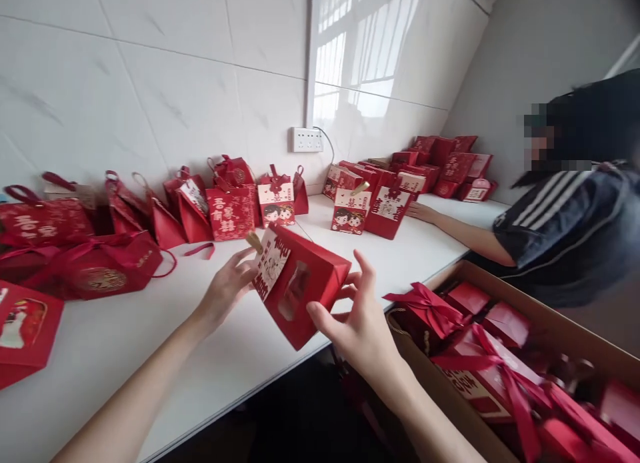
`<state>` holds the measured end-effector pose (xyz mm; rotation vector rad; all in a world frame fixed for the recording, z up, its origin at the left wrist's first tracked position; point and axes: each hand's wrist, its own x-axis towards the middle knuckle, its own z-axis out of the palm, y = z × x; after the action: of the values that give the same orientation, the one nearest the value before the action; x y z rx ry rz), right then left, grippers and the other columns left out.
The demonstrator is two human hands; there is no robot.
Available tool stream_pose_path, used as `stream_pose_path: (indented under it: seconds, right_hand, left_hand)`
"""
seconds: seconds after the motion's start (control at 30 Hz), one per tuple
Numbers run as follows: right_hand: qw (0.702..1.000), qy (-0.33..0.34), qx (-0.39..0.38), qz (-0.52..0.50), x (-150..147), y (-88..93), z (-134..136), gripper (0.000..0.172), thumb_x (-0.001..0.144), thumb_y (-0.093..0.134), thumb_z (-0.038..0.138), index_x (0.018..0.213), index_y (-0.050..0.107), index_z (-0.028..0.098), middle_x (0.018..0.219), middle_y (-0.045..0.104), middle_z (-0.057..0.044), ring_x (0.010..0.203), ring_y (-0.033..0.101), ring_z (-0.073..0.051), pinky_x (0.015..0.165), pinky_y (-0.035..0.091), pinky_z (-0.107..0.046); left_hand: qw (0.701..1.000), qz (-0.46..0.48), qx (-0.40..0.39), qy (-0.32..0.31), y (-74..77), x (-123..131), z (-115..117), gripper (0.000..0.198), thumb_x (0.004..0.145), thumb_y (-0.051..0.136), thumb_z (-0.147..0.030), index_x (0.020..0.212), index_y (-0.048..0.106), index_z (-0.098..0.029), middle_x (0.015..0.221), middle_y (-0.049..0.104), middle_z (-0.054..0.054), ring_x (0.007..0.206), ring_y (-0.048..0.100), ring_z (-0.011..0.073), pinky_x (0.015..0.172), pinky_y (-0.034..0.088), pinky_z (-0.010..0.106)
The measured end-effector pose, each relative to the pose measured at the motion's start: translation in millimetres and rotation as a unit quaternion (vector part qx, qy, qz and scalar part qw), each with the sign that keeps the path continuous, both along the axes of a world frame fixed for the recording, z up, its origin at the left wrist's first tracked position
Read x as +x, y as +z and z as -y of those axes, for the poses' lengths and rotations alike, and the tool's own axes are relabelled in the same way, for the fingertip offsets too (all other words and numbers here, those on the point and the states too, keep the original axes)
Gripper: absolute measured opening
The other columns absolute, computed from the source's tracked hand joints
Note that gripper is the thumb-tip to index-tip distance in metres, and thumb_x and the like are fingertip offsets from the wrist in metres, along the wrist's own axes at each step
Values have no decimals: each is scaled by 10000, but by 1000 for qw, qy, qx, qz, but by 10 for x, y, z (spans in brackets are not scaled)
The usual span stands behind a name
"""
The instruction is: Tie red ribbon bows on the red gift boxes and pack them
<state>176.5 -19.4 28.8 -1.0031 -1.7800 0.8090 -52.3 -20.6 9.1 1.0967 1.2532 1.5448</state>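
Note:
I hold a red gift box (300, 286) tilted over the front edge of the white counter (210, 356). A printed card with a cartoon couple is clipped to it by a small wooden peg. My left hand (227, 286) pinches the box's card end from the left. On the right, my right hand (357, 323) supports the lower side, thumb and fingers spread around it. Both hands are closed on the same box.
Many red gift bags (100, 263) and boxes (350, 209) line the tiled wall. A cardboard carton (560, 323) full of ribboned red boxes stands at my lower right. Another person's hand (423, 213) reaches from the right toward boxes on the counter. A wall socket (307, 140) is behind.

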Motion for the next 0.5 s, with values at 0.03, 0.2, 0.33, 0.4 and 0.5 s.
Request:
stream_pose_path:
  seconds: [0.03, 0.2, 0.33, 0.4, 0.5]
  right_hand:
    - [999, -20, -22, 36, 30, 64, 28, 910, 729, 659, 489, 1419, 169, 156, 1067, 593, -152, 900, 649, -293, 774, 562, -492]
    - [994, -42, -47, 90, 113, 223, 117, 902, 710, 653, 542, 1409, 232, 159, 1092, 607, -159, 978, 627, -322, 853, 512, -500]
    - [992, -1, -127, 5, 256, 153, 34, 728, 758, 625, 501, 1344, 306, 210, 1036, 615, -87, 806, 651, -225, 738, 549, -409]
    - [987, 9, -151, -58, 387, 113, -20, 651, 784, 601, 481, 1318, 320, 237, 1064, 599, -70, 800, 648, -201, 676, 553, -360]
    - [980, -7, -132, -146, 704, 98, -44, 564, 815, 566, 453, 1293, 327, 275, 1102, 580, -59, 817, 640, -187, 615, 544, -308]
  left_hand:
    - [1000, -12, -22, 6, -19, -4, -11, 660, 642, 773, -494, 1205, 565, -218, 943, 715, 60, 914, 659, 257, 804, 535, 381]
    - [994, -55, -82, -36, -97, -2, -29, 620, 630, 787, -487, 1158, 615, -211, 892, 726, 45, 836, 667, 233, 763, 544, 355]
    - [998, 29, -62, -17, -61, 12, 7, 546, 646, 775, -482, 1070, 634, -169, 846, 735, 31, 797, 664, 192, 766, 533, 309]
    - [997, 37, -74, -4, -41, 2, 5, 533, 624, 776, -510, 988, 647, -143, 767, 732, 29, 754, 659, 180, 755, 528, 292]
    - [989, -28, -126, 68, -54, -44, -44, 586, 510, 815, -550, 899, 654, -144, 679, 708, 3, 708, 647, 171, 713, 534, 279]
